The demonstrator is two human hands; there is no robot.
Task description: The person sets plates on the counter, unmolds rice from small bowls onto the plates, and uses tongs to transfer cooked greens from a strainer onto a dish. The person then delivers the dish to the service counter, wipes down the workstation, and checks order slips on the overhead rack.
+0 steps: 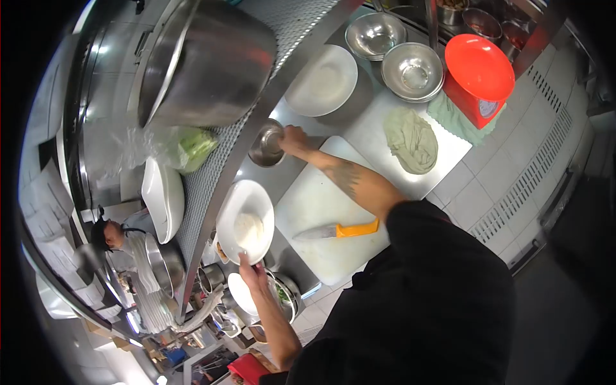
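My left hand [251,271] grips the rim of a white oval bowl [227,221], which is tilted and has something pale and white inside. My right hand [295,141] is at the rim of a small metal bowl [265,151], its fingers closed over the edge. Between my arms lies a white cutting board [321,186] on the steel counter. A knife with a yellow handle [358,228] rests flat on this board. Beyond my right hand stands a large white bowl [324,80].
A perforated steel shelf [221,154] runs above the counter, bearing a big pot [215,67] and a white dish [162,199]. Farther right are metal bowls [412,70], a crumpled cloth [410,142] and a red scale [480,74]. Another person [114,234] is beyond the shelf.
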